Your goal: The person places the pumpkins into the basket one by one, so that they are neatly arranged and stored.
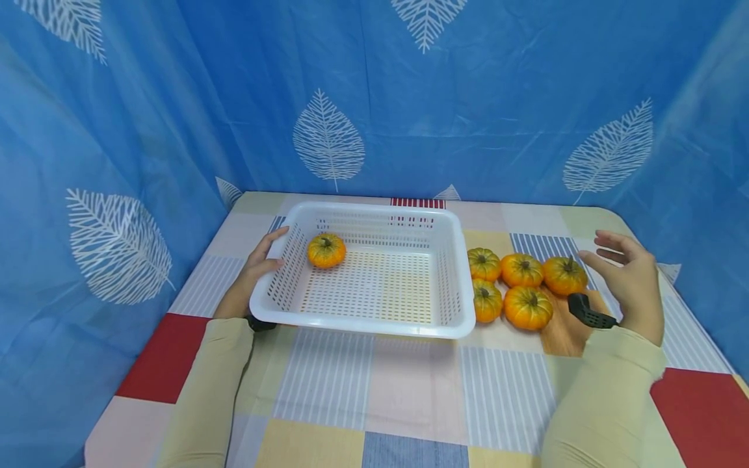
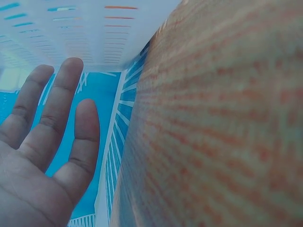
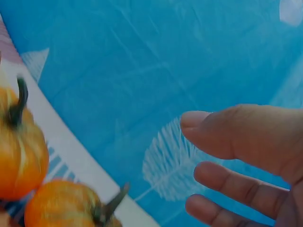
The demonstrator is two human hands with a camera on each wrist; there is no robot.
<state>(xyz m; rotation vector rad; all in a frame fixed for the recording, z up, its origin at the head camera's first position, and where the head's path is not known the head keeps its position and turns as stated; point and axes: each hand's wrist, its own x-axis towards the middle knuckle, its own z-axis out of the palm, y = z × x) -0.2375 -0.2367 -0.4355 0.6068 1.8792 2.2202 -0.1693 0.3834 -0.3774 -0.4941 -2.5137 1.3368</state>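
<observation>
A white perforated plastic basket (image 1: 374,328) stands on the table with one small orange pumpkin (image 1: 326,251) inside, near its left end. At the basket's left side is my left hand (image 1: 250,276), its thumb and a finger close to the rim. In the left wrist view the fingers (image 2: 66,90) of that hand are stretched out beside the basket wall (image 2: 102,35). To the right of the basket sit several more orange pumpkins (image 1: 528,308) in a close group. My right hand (image 1: 629,276) hovers just right of the rightmost pumpkin (image 1: 564,275), fingers spread and nothing held.
A patchwork-patterned cloth (image 1: 415,383) covers the table. Under the right-hand pumpkins lies a brown wood-grain surface (image 1: 570,335). Blue curtains (image 1: 468,123) with white leaf prints hang behind the table and along both sides.
</observation>
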